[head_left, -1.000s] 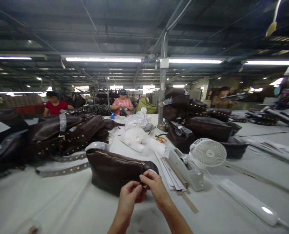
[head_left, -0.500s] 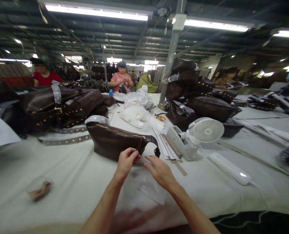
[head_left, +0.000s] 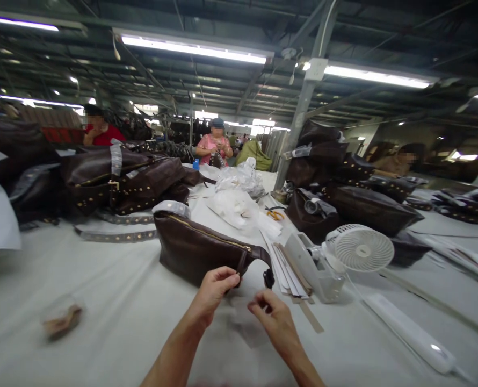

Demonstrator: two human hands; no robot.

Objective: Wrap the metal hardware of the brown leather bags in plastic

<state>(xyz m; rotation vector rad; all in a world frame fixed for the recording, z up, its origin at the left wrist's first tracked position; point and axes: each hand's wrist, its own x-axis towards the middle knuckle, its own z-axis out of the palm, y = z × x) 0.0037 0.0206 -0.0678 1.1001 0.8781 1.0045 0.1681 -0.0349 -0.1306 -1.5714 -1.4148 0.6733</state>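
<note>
A dark brown leather waist bag (head_left: 194, 248) lies on the white-covered table (head_left: 102, 279) right in front of me, with a gold zip along its top. My left hand (head_left: 214, 293) grips the narrow end of the bag near the zip's end. A black clip (head_left: 268, 278) hangs from the bag's tapered tip. My right hand (head_left: 270, 317) is just below that clip, apart from the bag, with its fingertips pinched together. Nothing shows between those fingers. A small tan scrap in clear plastic (head_left: 62, 321) lies further left on the table.
Studded brown leather bags (head_left: 126, 183) are piled to the left and more (head_left: 368, 209) to the right. Ahead stand a white desk fan (head_left: 360, 248), a grey dispenser (head_left: 313, 269), a stack of paper strips (head_left: 285, 271), yellow-handled scissors (head_left: 276, 215) and plastic bags (head_left: 239, 183). Co-workers sit beyond.
My right hand has pulled back toward me, and its fingers have closed into a pinch. My left hand stays at the bag's end. The view has tilted slightly.
</note>
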